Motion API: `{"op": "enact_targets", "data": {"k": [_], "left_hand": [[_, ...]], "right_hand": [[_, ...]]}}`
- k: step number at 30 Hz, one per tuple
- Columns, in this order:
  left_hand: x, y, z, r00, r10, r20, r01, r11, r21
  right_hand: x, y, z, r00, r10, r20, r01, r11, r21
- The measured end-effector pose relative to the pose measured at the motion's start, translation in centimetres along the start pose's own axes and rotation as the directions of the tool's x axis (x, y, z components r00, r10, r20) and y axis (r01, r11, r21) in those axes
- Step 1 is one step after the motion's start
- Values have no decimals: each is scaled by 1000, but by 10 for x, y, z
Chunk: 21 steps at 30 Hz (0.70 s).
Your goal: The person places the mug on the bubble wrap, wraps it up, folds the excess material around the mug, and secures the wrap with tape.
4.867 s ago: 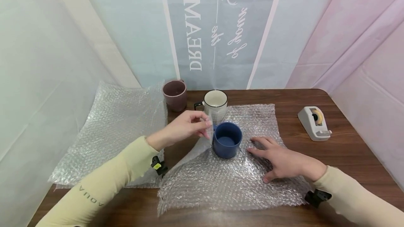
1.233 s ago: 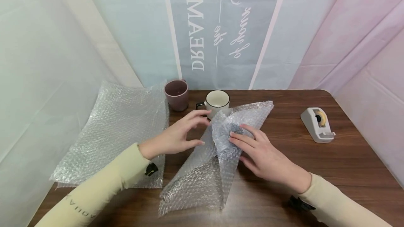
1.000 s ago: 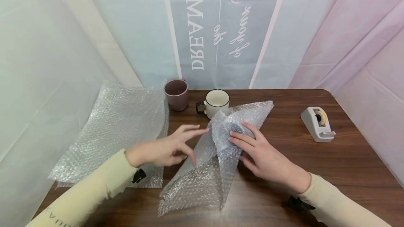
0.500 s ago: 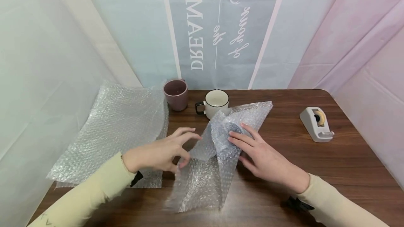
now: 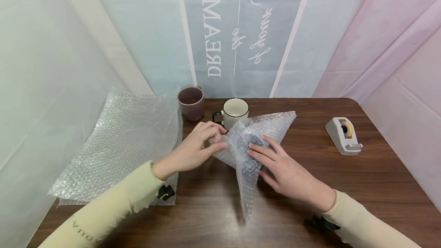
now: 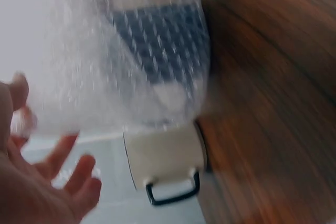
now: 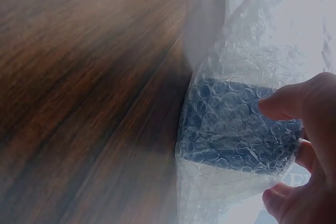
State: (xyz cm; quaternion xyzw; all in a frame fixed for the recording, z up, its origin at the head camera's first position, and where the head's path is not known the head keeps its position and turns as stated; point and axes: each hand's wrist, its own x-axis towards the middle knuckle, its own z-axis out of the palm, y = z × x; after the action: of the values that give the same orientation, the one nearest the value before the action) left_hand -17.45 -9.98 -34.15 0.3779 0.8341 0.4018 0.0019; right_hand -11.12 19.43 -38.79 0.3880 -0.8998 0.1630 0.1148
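A blue mug [image 7: 226,124] shows through the bubble wrap [image 5: 277,123] folded around it, in the middle of the table. My right hand [image 5: 293,173] holds the wrapped mug from the right, fingers over the top and thumb on the near side. At the left, my left hand [image 5: 198,146] pinches the sheet's left flap between thumb and fingers, lifted and drawn in against the mug. One long corner of the wrap hangs toward the front. In the left wrist view, the blue mug [image 6: 163,40] is seen under the film.
A white mug [image 5: 237,110] with black rim and handle stands just behind the wrapped one. A mauve mug [image 5: 191,106] is at back left. Another bubble wrap sheet [image 5: 131,137] lies on the left. A tape dispenser [image 5: 342,137] sits at the right.
The right side of the sheet was folded over the blue mug earlier. Since then my left hand has taken the lower-left part and lifted it up to the mug; my right hand stays.
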Motion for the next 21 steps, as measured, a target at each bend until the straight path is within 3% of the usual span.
{"op": "enact_targets", "data": {"k": [3, 6, 10, 13, 16, 18, 21], "left_hand": [[8, 4, 9, 997, -38, -65, 41, 998, 45], [16, 6, 18, 993, -38, -113, 51, 993, 109], [23, 6, 29, 986, -51, -161, 83, 976, 200], [27, 6, 37, 980, -67, -189, 116, 958, 261], [29, 6, 45, 975, -75, -209, 140, 938, 317], [30, 6, 49, 973, -80, -218, 154, 926, 344], [30, 6, 53, 971, -86, -225, 164, 920, 357]], "right_hand": [[0, 0, -1, 1000, 9, 7, -9, 1000, 6], [1, 1, -2, 1000, 26, 14, -27, 999, 32], [1, 1, -6, 999, 42, 10, -43, 989, 140], [1, 2, -10, 998, 65, -4, -62, 961, 270], [2, 3, -14, 992, 121, -21, -103, 913, 396], [4, 3, -16, 985, 172, -30, -142, 890, 433], [8, 4, -16, 965, 256, -47, -213, 880, 424]]}}
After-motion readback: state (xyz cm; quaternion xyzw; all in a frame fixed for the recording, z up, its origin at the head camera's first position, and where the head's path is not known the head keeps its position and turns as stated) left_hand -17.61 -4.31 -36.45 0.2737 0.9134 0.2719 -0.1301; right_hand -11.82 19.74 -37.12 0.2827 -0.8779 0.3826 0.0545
